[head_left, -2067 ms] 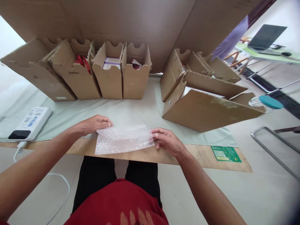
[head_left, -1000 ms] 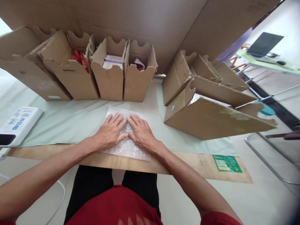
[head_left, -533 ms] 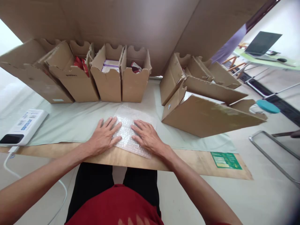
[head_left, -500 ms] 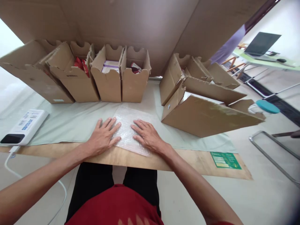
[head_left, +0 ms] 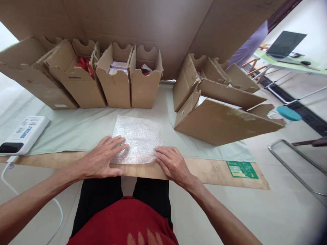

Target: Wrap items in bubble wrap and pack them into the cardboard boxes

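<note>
A clear sheet of bubble wrap (head_left: 139, 137) lies flat near the front edge of the table, square to it. My left hand (head_left: 107, 158) rests over its left side, fingers spread and the thumb apart, toward the table edge. At the sheet's lower right corner, my right hand (head_left: 172, 163) has its fingers close together on the margin, with the thumb tucked below. That corner seems to be pinched between them.
Cardboard file boxes (head_left: 144, 90) holding small packets stand in a row behind. More boxes, one a large tilted cardboard box (head_left: 227, 124), are on the right. A white power bank (head_left: 25, 134) with a cable lies left. A green label (head_left: 242, 169) marks the wooden edge.
The bubble wrap has been turned straight and shifted left. My right hand has moved down and right to its corner, its fingers drawing together. My left hand has slid slightly left and down.
</note>
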The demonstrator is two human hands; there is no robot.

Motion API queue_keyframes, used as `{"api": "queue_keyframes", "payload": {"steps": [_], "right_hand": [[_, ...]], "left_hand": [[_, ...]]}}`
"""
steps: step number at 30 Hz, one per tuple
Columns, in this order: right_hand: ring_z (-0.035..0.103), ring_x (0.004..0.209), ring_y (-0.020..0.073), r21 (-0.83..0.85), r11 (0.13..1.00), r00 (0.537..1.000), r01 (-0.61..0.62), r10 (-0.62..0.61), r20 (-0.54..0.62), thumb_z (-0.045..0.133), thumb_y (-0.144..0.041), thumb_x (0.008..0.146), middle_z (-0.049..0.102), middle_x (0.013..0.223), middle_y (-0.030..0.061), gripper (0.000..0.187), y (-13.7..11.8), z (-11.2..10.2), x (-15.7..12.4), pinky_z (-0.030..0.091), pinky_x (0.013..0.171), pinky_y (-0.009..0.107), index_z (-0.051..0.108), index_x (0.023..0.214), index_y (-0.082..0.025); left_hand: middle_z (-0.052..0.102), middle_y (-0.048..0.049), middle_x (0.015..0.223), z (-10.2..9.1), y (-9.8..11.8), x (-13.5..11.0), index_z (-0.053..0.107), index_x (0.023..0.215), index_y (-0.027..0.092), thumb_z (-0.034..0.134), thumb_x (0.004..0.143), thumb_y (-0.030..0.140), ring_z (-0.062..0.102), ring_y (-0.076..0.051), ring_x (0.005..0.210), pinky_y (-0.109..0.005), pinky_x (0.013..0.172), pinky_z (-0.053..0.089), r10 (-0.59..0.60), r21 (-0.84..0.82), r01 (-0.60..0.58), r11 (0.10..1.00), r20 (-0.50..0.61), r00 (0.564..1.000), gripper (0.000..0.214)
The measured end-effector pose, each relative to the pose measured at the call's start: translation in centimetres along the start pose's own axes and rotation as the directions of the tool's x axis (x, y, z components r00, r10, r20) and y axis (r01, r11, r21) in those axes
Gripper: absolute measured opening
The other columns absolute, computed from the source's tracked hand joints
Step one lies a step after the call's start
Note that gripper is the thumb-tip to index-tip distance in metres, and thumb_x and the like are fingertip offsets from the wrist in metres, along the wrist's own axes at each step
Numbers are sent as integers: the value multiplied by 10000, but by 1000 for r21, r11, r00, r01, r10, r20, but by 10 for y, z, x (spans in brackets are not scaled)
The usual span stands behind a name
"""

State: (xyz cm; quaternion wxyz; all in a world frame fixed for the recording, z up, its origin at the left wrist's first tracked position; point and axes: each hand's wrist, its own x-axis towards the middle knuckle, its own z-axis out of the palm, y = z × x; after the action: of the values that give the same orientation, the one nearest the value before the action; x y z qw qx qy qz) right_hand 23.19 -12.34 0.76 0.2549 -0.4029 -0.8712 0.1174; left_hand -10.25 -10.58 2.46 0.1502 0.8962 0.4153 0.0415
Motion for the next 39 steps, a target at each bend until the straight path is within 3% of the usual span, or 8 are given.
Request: {"api": "queue_keyframes", "payload": {"steps": [3,7,11,13,22,30,35,39], "right_hand": [[737,974,251,184,976,988,-113,130,-84,503,-273,1046,790,1049,72,242,0,-10,7,559,915,446,741,1072,-236],[723,982,246,451,824,922,-343,387,-5,609,-452,983,764,1044,62,269,2,-30,12,584,858,380,728,1113,-248],[694,1073,262,555,740,899,-380,436,35,793,-502,815,725,1153,67,628,7,-29,15,554,950,401,608,1365,-263],[697,961,228,516,747,868,-419,496,-13,736,-433,861,724,1011,44,546,11,-22,20,540,931,386,603,1355,-243],[614,696,188,114,850,844,-514,525,-108,650,-277,865,672,800,1,450,42,3,41,504,840,372,643,1308,-199],[570,1264,346,-111,920,927,-375,370,-68,562,-339,959,581,1452,147,535,44,0,45,462,1044,528,510,1474,-206],[548,1236,357,-147,923,915,-356,376,144,609,-279,903,643,1354,170,540,51,-4,76,432,1036,508,559,1426,-155],[591,987,284,-46,910,889,-411,412,199,633,-250,838,710,1023,92,214,49,-14,82,442,918,409,697,1031,-181]], "left_hand": [[520,-133,1571,-7,-1,-3,501,1507,241,669,829,638,417,-373,1490,-584,1242,284,-23,-134,21,991,-15,1000,803],[773,-61,1114,-21,6,3,734,1062,238,480,938,490,697,-266,1071,-385,951,535,-307,-394,260,882,-61,950,378],[742,-24,891,-22,7,23,717,911,217,536,885,511,670,-207,843,-298,734,498,-494,-620,387,682,0,870,346],[705,-10,819,-19,4,34,705,892,210,563,851,493,627,-182,760,-281,667,453,-529,-656,395,643,-8,848,320],[532,4,642,-13,0,63,532,697,219,483,860,389,465,-168,602,-312,599,303,-567,-246,534,809,-87,819,240],[654,-97,1138,-11,-7,63,534,1367,185,500,874,467,636,-264,854,-337,686,400,-617,-60,614,787,-98,781,570],[680,-28,848,-17,-12,70,616,1217,200,518,839,440,617,-257,763,-333,650,383,-628,-119,626,771,21,778,459],[659,-23,821,-20,-10,71,632,938,217,549,790,379,600,-225,748,-322,647,384,-614,-177,606,775,17,790,235]]}}
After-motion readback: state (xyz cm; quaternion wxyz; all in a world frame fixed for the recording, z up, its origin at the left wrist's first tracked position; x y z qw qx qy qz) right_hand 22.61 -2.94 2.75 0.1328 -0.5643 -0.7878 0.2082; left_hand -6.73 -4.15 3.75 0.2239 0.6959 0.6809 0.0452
